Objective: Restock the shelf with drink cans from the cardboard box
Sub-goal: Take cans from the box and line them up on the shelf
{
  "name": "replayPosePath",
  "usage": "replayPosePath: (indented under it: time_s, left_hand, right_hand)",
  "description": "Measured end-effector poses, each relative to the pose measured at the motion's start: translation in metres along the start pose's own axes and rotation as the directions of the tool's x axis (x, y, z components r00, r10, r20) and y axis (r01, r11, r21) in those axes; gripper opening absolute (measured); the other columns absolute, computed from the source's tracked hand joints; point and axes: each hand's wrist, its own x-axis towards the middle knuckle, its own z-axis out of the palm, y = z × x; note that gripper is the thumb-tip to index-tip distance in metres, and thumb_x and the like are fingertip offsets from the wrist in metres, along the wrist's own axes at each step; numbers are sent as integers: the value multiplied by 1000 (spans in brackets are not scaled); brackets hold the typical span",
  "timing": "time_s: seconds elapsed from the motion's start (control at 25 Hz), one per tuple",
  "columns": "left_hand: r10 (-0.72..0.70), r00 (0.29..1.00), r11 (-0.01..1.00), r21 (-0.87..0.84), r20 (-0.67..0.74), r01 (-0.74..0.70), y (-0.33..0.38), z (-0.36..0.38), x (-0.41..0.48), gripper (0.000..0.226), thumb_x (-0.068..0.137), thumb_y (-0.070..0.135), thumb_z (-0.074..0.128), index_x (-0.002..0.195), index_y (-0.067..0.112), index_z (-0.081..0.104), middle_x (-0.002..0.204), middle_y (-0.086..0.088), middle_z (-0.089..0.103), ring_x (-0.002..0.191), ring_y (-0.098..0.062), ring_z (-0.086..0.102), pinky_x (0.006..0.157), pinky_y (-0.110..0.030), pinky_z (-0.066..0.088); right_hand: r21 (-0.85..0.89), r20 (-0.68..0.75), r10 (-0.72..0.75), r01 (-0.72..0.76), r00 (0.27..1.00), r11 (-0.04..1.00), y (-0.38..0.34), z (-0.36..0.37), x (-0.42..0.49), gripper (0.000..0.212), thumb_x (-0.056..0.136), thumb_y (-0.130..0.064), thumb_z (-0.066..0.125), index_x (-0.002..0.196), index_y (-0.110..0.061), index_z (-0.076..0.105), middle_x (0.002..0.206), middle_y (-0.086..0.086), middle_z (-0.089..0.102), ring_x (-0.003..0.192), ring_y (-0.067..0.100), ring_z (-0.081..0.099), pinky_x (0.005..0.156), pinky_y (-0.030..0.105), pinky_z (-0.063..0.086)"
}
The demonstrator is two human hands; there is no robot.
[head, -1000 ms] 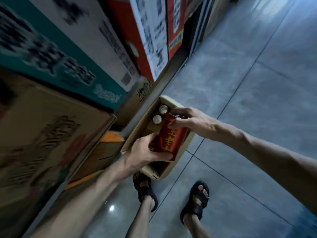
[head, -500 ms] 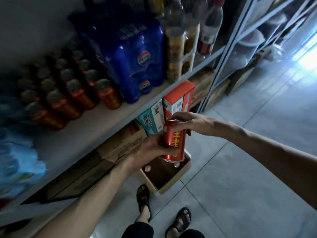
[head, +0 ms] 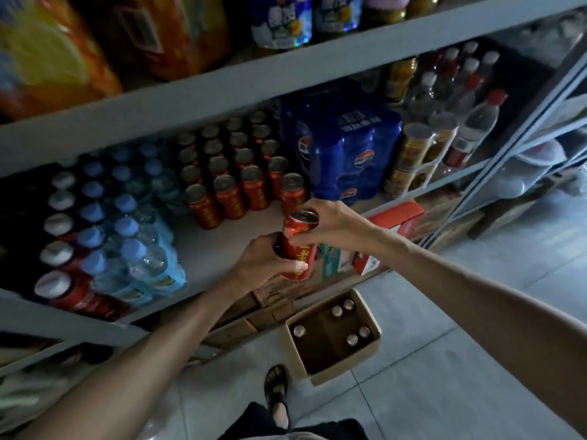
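Note:
A red drink can (head: 298, 246) with yellow characters is in the air in front of the shelf edge, held by both hands. My left hand (head: 265, 263) grips its lower body from the left. My right hand (head: 327, 223) pinches its top rim and upper side. Rows of matching red cans (head: 236, 173) stand on the grey shelf (head: 203, 249) just behind. On the floor below sits the open cardboard box (head: 371, 350) with several cans (head: 352, 339) left inside.
Shrink-wrapped water bottles (head: 127, 236) fill the shelf's left, a blue Pepsi pack (head: 346, 147) stands right of the red cans, clear bottles (head: 470, 122) farther right. Cartons (head: 390, 230) sit under the shelf. My sandalled foot (head: 277, 389) is beside the box on the tiled floor.
Both hands lifted the red can from the box up to shelf height. My view swung from the floor up to the shelves.

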Motion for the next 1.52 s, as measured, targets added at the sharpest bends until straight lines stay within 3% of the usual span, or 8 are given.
replayPosePath:
  time_s: [0.12, 0.2, 0.28, 0.4, 0.52, 0.76, 0.88, 1.52]
  left_hand:
    - [31, 991, 978, 207, -131, -4, -18, -27, 16, 52, 64, 36, 86, 109, 31, 61, 104, 23, 66, 93, 14, 58, 73, -1, 42]
    - [57, 982, 946, 325, -183, 6, -34, -41, 28, 54, 67, 30, 86, 114, 25, 59, 109, 17, 62, 102, 4, 60, 75, 1, 36]
    - [-42, 973, 856, 494, -227, 152, -52, -55, 37, 75, 71, 33, 84, 132, 11, 49, 130, -6, 57, 122, -23, 53, 92, -13, 39]
    - [-410, 868, 590, 644, -282, 488, -74, -72, 45, 116, 72, 61, 74, 153, 8, 10, 154, -30, 16, 141, -47, 19, 116, -52, 22]
    - [-499, 829, 551, 645, -253, 529, -79, -81, 52, 126, 70, 69, 69, 154, 8, -2, 155, -36, -4, 143, -53, 0, 116, -62, 10]
    - [-516, 833, 476, 743, -199, 472, -79, -87, 70, 125, 68, 76, 64, 151, -3, 14, 152, -37, 17, 140, -53, 20, 111, -63, 25]
    - [-516, 835, 458, 763, -191, 457, -81, -87, 73, 123, 71, 76, 61, 151, -4, 14, 152, -39, 13, 139, -56, 16, 111, -65, 22]
    - [-531, 825, 437, 771, -194, 463, -87, -83, 80, 125, 73, 74, 60, 151, -5, 4, 150, -44, 3, 139, -61, 8, 111, -69, 16]
  right_hand:
    - [-135, 1, -80, 79, 997, 988, -8, 11, 42, 46, 70, -48, 78, 108, -33, 56, 97, -16, 63, 86, -2, 61, 68, 12, 47]
    - [-357, -88, -109, 71, 990, 932, -8, 23, 70, 56, 67, -55, 75, 110, -25, 59, 98, -7, 65, 89, 13, 64, 71, 24, 49]
    - [-574, -220, -225, 61, 949, 817, -6, 36, 93, 58, 64, -53, 75, 109, -18, 62, 102, 4, 69, 97, 25, 64, 81, 34, 50]
    - [-670, -273, -274, 22, 922, 742, 0, 49, 120, 63, 63, -46, 79, 115, -14, 63, 112, 8, 70, 114, 30, 58, 100, 40, 40]
    - [-680, -294, -235, -30, 927, 733, 8, 56, 138, 72, 58, -46, 82, 118, -13, 61, 116, 10, 68, 121, 31, 52, 108, 41, 32]
    - [-562, -328, -194, -26, 925, 827, 14, 62, 149, 72, 60, -29, 85, 120, -11, 51, 119, 21, 61, 120, 39, 47, 104, 50, 34]
    - [-534, -339, -181, -31, 923, 845, 16, 62, 147, 67, 61, -26, 85, 118, -12, 52, 114, 20, 61, 111, 38, 47, 99, 50, 35]
    - [-595, -265, -151, -38, 952, 803, 14, 64, 147, 63, 70, -16, 77, 125, -9, 46, 125, 19, 58, 121, 37, 42, 103, 49, 29]
